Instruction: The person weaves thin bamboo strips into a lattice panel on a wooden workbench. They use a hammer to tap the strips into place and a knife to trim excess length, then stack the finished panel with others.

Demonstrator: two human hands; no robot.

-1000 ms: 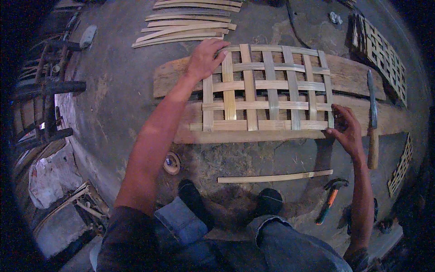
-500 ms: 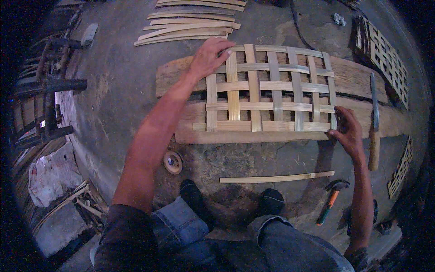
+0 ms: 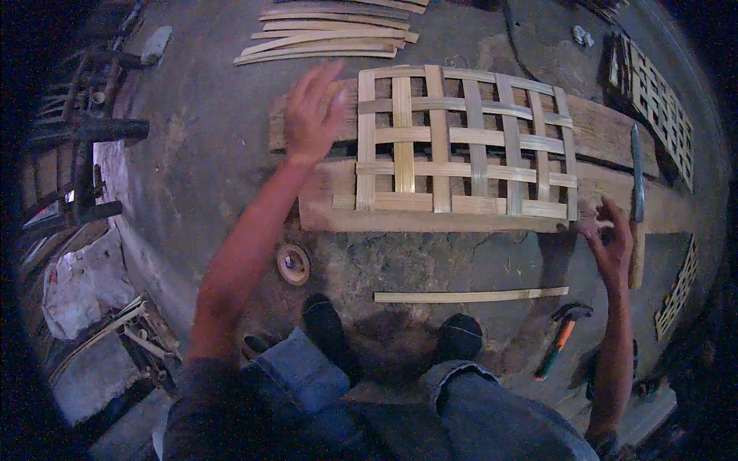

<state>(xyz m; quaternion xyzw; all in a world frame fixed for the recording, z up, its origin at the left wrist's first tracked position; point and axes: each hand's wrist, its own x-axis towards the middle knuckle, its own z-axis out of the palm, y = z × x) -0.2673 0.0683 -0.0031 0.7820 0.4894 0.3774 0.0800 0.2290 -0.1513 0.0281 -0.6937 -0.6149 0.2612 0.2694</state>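
Note:
A panel of flat bamboo strips woven in an open grid [image 3: 403,138] lies on a pair of worn wooden boards [image 3: 323,207]. Beside its left edge, above the boards, my left hand [image 3: 314,115] is raised with fingers spread, a little blurred and holding nothing. At the panel's lower right corner, my right hand [image 3: 613,238] is just clear of the edge, thumb and fingers apart. A knife [image 3: 637,177] with a wooden handle rests across the boards' right end, close to that hand. One loose bamboo strip [image 3: 470,296] lies on the ground in front of my feet.
A hammer [image 3: 565,338] with an orange and dark handle lies at the right. A ring-shaped roll [image 3: 304,265] sits left of my feet. More bamboo strips [image 3: 330,34] are piled at the back. Other woven panels [image 3: 661,104] stand far right, and dark wooden furniture [image 3: 84,134] at left.
Both hands have let go of the woven panel: the left moved left and down off its upper corner, the right moved slightly right. The panel's left side now looks straighter.

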